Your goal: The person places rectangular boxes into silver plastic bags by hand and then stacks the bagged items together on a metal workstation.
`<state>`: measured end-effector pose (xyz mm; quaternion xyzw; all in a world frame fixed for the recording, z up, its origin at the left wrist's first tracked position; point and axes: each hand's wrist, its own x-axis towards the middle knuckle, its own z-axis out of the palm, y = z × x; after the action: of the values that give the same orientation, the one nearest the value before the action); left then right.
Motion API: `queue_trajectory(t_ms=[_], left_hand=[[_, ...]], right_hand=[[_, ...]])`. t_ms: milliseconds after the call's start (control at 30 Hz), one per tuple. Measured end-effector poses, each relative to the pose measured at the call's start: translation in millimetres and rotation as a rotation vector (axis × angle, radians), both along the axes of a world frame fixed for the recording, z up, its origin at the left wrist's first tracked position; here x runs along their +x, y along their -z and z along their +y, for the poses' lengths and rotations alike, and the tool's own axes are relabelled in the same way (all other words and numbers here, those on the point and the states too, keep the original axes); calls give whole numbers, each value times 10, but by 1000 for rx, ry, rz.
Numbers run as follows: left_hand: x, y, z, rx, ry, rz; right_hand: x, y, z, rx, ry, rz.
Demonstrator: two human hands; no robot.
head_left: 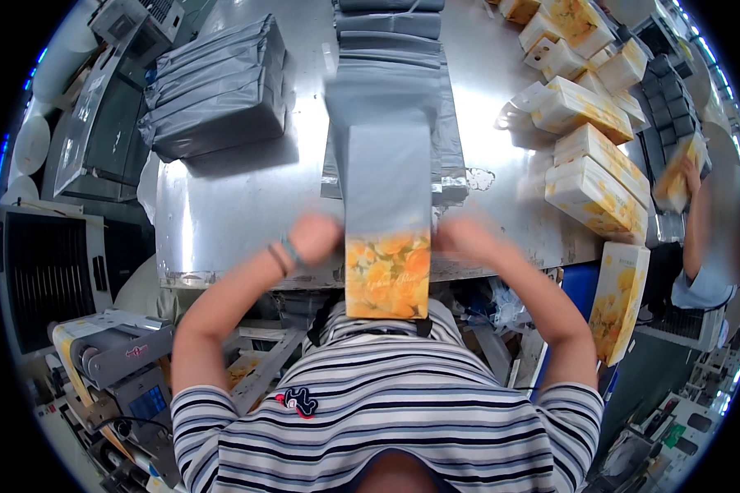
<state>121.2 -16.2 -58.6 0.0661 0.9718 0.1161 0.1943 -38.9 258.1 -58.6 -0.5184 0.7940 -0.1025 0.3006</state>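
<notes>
In front of my body is a long pack (388, 275) printed with yellow-orange flowers. Its far part is inside a grey plastic mailing bag (388, 177), and the near end sticks out of the bag's mouth. My left hand (316, 238), with bands at the wrist, is closed at the left edge of the bag's mouth. At the right edge my right hand (460, 234) is closed too. Both hands are smeared by motion and their fingertips are hard to make out. Beneath lies a stack of flat grey bags (452, 156).
Filled grey parcels (218, 90) sit on the metal table (304, 107) at left. Several floral packs (596, 181) line the right side, one upright at the near right (621, 300). A co-worker's hand (692, 177) holds another pack. A machine (119, 353) stands at lower left.
</notes>
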Motion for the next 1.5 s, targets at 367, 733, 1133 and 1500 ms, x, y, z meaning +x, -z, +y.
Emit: queue_trajectory(t_ms=[367,733,1133,1500], left_hand=[[155,248,78,1084,-766,-215],[304,397,53,1244,-736,-82],[86,-209,-287,64,-30,780],[-49,119,-305,608,-64,776]], right_hand=[[293,-276,158,213,2,-382],[882,262,-1098,-602,381,-143],[650,-216,1254,343,-78,-35],[-218,-185,78,-597,211,-245]])
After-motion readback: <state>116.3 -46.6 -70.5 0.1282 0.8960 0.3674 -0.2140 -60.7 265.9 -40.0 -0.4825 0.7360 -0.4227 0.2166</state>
